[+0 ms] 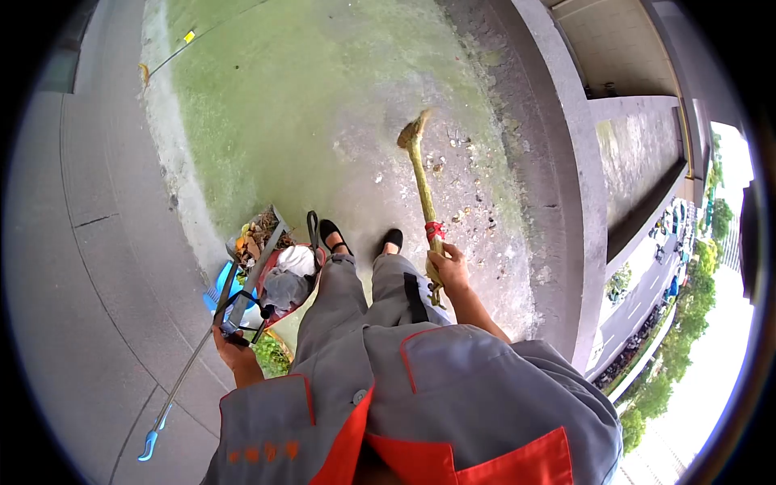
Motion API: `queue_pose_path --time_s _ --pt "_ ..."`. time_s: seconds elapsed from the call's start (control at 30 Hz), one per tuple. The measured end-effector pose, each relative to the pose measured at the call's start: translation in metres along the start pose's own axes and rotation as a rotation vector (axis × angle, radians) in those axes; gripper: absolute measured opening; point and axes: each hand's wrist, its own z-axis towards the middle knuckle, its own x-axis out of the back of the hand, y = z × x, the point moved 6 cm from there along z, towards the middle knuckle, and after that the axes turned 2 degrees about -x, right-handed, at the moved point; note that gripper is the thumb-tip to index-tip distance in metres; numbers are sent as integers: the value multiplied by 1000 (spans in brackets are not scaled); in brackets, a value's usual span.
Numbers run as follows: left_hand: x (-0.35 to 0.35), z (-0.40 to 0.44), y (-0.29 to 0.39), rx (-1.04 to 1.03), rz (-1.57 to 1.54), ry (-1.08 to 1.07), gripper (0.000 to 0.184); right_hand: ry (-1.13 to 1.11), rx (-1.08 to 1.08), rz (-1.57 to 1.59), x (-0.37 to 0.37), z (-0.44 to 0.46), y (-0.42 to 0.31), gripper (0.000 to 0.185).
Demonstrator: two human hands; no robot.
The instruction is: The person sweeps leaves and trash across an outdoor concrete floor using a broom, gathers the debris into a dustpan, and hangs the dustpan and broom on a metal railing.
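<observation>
Out ahead of us, our right hand (451,267) is wrapped round the shaft of a broom (423,184), just behind a red band (436,230); it looks light and stiff, best held there, with a softer head above the littered floor (356,153). Our left hand (233,347) seems clasped on the dustpan (260,271), near dry leaves (257,234) and plastic bags (287,287), while a concrete ledge (558,121) could limit swings rightward.

Yel. red-wrapped broom (425,191), aslant; gry dustpan (263,263) w/ lvs (257,234)
</observation>
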Motion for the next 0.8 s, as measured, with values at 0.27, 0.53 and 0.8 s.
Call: queue_pose_path --time_s 0.27,0.53,0.8 --pt "-63 24 61 -58 219 -219 37 -103 -255 159 -79 144 -74 14" --pt "-129 59 68 -242 454 -467 40 245 -437 461 50 44 85 12" --pt "-243 17 72 -67 349 -519 36 194 -136 391 38 -21 5 34"
